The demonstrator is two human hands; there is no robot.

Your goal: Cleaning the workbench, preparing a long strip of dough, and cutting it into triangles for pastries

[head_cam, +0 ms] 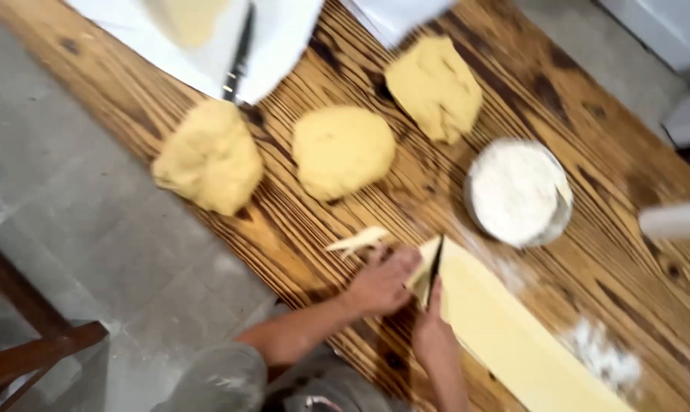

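White flour fills the round bowl (519, 192); right hand (430, 329) fingers grip a knife (435, 268), left hand (381, 281) presses dough sheet (505, 328).

Your pale yellow dough sheet (505, 328) lies flat and long on the tabletop (322, 221), a dark knife (435, 268) upright at its end.

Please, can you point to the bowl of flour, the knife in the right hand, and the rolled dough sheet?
Flour bowl (519, 191), head view, on the flour in the middle.
Knife (435, 272), head view, on the dark blade above the right hand.
Dough sheet (505, 336), head view, on its flat middle.
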